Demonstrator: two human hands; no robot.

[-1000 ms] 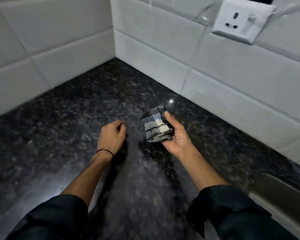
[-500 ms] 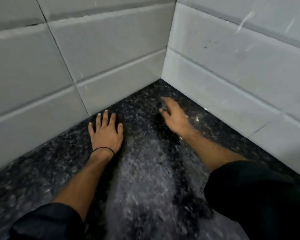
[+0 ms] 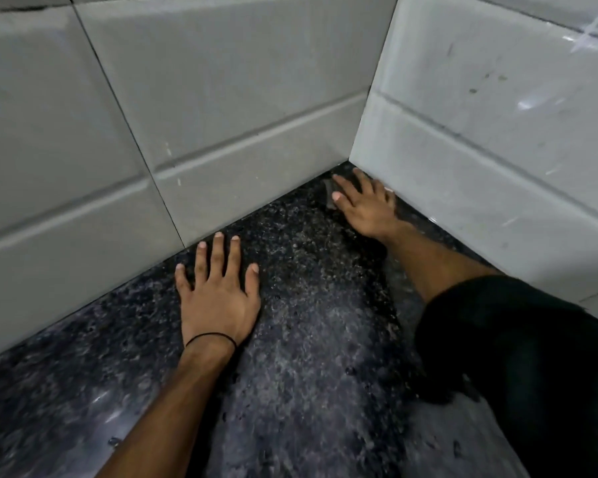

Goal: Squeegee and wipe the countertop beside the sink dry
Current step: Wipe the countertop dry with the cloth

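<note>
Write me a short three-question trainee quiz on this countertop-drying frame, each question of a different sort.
1. True or false: the left hand lies flat, palm down, fingers spread on the black granite countertop.
2. Multiple choice: where is the right hand?
A. over a sink
B. in the corner where the two tiled walls meet
C. raised off the countertop
3. Fill in: a grey edge of the folded ____ shows beside the right hand's fingers.

Key: 1 true; 2 B; 3 cloth
</note>
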